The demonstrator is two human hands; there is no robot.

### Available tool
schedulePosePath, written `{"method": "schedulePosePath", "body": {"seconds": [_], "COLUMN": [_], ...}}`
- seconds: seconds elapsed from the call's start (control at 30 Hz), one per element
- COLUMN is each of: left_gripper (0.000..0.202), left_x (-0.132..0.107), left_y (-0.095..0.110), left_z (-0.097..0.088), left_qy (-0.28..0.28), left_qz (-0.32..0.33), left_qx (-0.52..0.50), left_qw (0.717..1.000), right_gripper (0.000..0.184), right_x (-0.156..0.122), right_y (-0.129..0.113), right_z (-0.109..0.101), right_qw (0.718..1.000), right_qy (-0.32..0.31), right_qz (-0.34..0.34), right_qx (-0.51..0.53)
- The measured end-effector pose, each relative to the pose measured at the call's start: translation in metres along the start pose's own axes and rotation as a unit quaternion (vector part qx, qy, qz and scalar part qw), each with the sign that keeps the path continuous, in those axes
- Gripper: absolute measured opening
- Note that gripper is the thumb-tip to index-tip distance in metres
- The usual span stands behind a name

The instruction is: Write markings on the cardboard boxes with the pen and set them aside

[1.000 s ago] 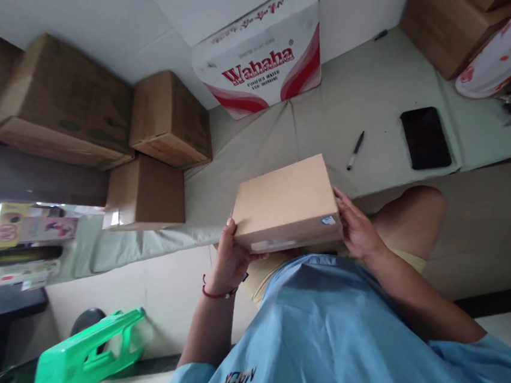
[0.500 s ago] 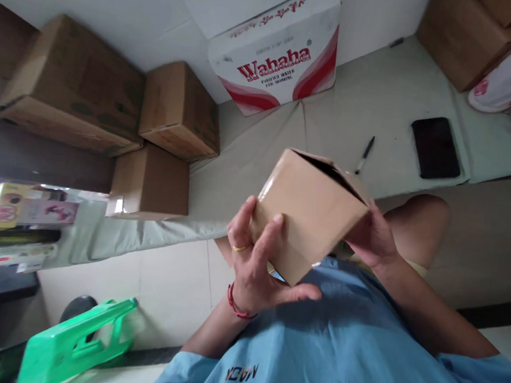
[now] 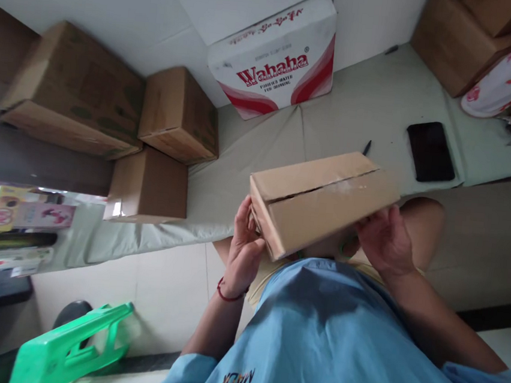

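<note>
Nearest the camera, a small cardboard box [image 3: 322, 201] is held above the lap, in front of a blue shirt [image 3: 341, 338]. The left hand [image 3: 243, 253] is closed round the box's near left end, fingers wrapped onto the end face; a red cord is worn at that wrist. The right hand [image 3: 386, 240] is cupped under the box's right end, fingers spread against its underside. The box is tilted, with its top seam turned upward; the two flaps meet along the middle, and a strip of clear tape appears to lie over part of the seam. For a steady hold, the ends are best kept clamped evenly so the flaps are not sprung apart.

Beyond, on the pale-covered table [image 3: 357, 117], a pen [image 3: 367, 147] lies just past the box, and a dark phone [image 3: 431, 151] lies towards the right edge. Against the far wall stands a white Wahaha carton [image 3: 272, 60]; brown cartons [image 3: 121, 124] are stacked at the left end.
</note>
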State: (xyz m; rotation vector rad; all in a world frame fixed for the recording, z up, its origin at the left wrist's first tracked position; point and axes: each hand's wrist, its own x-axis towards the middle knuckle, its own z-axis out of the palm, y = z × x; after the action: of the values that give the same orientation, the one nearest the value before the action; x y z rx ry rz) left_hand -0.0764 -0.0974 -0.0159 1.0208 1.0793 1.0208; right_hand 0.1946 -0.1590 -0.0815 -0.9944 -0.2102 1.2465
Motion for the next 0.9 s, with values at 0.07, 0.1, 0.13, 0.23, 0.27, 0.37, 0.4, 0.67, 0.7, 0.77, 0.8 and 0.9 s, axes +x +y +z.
{"method": "schedulePosePath", "body": {"seconds": [0.07, 0.1, 0.13, 0.23, 0.27, 0.37, 0.4, 0.67, 0.7, 0.77, 0.8, 0.9], "left_gripper": [0.07, 0.064, 0.061, 0.063, 0.065, 0.084, 0.09, 0.065, 0.057, 0.049, 0.05, 0.073], "left_x": [0.001, 0.001, 0.001, 0.001, 0.001, 0.002, 0.002, 0.002, 0.002, 0.003, 0.003, 0.004], "left_y": [-0.004, -0.006, -0.007, -0.011, -0.011, -0.006, -0.004, 0.011, 0.01, 0.003, -0.002, -0.014], "left_z": [-0.006, -0.01, -0.013, -0.018, -0.018, -0.011, -0.008, -0.001, -0.002, -0.003, -0.002, 0.004], "left_qy": [0.015, 0.023, 0.029, 0.025, 0.016, -0.027, -0.042, -0.103, -0.096, -0.066, -0.043, 0.026], "left_qz": [-0.07, -0.1, -0.128, -0.184, -0.185, -0.135, -0.101, 0.245, 0.257, 0.27, 0.274, 0.251], "left_qx": [-0.073, -0.103, -0.126, -0.168, -0.169, -0.115, -0.078, 0.167, 0.177, 0.194, 0.193, 0.143], "left_qw": [0.995, 0.989, 0.983, 0.968, 0.968, 0.984, 0.991, 0.95, 0.945, 0.941, 0.941, 0.957], "right_gripper": [0.04, 0.041, 0.042, 0.043, 0.043, 0.042, 0.045, 0.048, 0.045, 0.041, 0.04, 0.038], "right_x": [-0.002, -0.003, -0.004, -0.006, -0.007, -0.007, -0.007, -0.006, -0.006, -0.005, -0.005, -0.004], "right_y": [-0.008, -0.012, -0.014, -0.015, -0.014, -0.011, -0.011, -0.014, -0.014, -0.013, -0.013, -0.014], "right_z": [0.002, 0.002, 0.003, 0.004, 0.003, 0.002, 0.002, -0.012, -0.014, -0.016, -0.016, -0.015], "right_qw": [0.999, 0.999, 0.998, 0.997, 0.997, 0.999, 0.999, 0.997, 0.997, 0.996, 0.996, 0.994], "right_qy": [0.0, -0.001, -0.002, -0.006, -0.004, -0.001, -0.002, -0.03, -0.027, -0.025, -0.029, -0.053], "right_qz": [-0.033, -0.045, -0.053, -0.064, -0.064, -0.045, -0.035, 0.043, 0.048, 0.043, 0.035, 0.009], "right_qx": [-0.006, -0.014, -0.023, -0.041, -0.04, -0.028, -0.028, -0.057, -0.061, -0.074, -0.081, -0.094]}}
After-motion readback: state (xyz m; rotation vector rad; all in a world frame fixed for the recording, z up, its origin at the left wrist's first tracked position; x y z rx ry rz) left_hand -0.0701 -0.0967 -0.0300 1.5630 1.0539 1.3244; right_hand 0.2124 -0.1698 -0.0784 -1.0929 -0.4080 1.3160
